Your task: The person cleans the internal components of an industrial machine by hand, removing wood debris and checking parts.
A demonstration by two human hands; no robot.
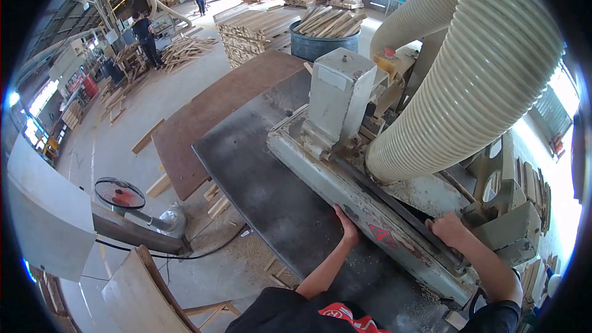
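Note:
A long pale grey machine beam (pixel 320 179) with a red warning triangle (pixel 381 234) runs across a dark metal worktable (pixel 265 179). My left hand (pixel 347 227) rests against the near side of this beam, fingers stretched along it; part of the hand is hidden by the beam's edge. On the beam's far side my right hand (pixel 449 229) is closed in a fist, beside a dark bar (pixel 401 209) and a dark gap in the housing. What it grips, if anything, is hidden. Sawdust and wood chips lie on the machine and table.
A thick ribbed hose (pixel 456 86) rises from the machine at right, beside a grey upright box (pixel 342 86). A brown board (pixel 228 111) adjoins the table. Beyond stand a blue tub (pixel 324 44) of wood strips, stacked lumber (pixel 246 34), a fan (pixel 120 194) and two people.

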